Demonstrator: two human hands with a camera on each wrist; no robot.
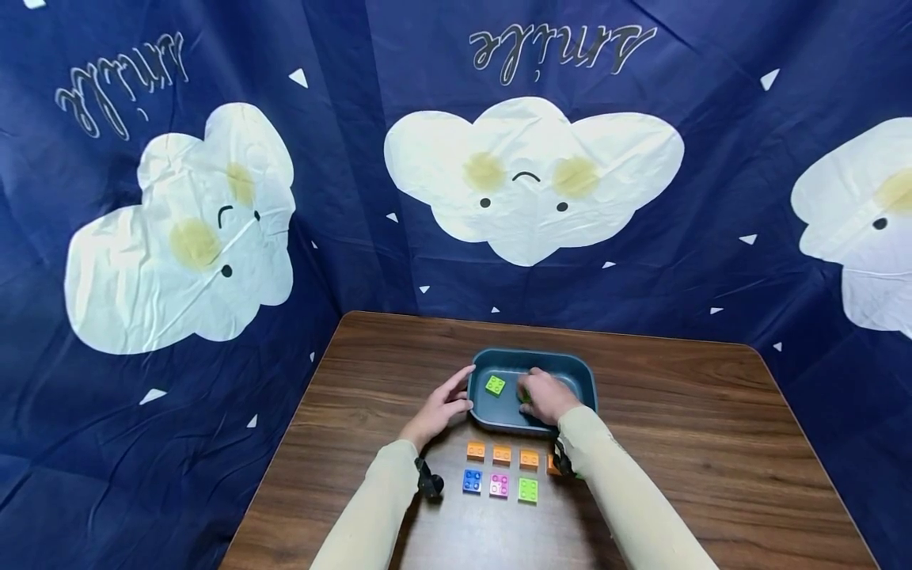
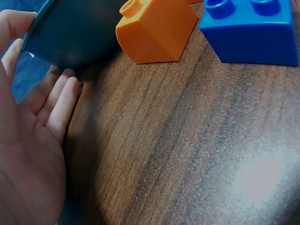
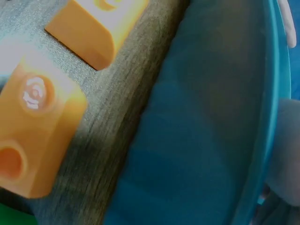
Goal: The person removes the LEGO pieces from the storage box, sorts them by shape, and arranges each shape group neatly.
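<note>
A dark teal tub (image 1: 530,351) stands on the table in the head view. My left hand (image 1: 440,410) is at its left side, fingers mostly straight and touching the rim and outer wall. Inside the tub, my right hand (image 1: 550,397) reaches down with curled fingers and pinches a green toy brick (image 1: 526,395), mostly hidden by the hand. Another lime green brick (image 1: 495,385) lies on the tub floor to the left. In the right wrist view the tub wall (image 3: 201,112) hides most of that hand.
In front of the tub several orange bricks (image 1: 502,454) form a row. Nearer are a blue brick (image 1: 473,481), a pink brick (image 1: 499,485) and a lime brick (image 1: 528,491). A darker green brick (image 3: 16,216) shows under the right wrist. A blue curtain (image 1: 342,158) borders the wooden table (image 1: 684,412).
</note>
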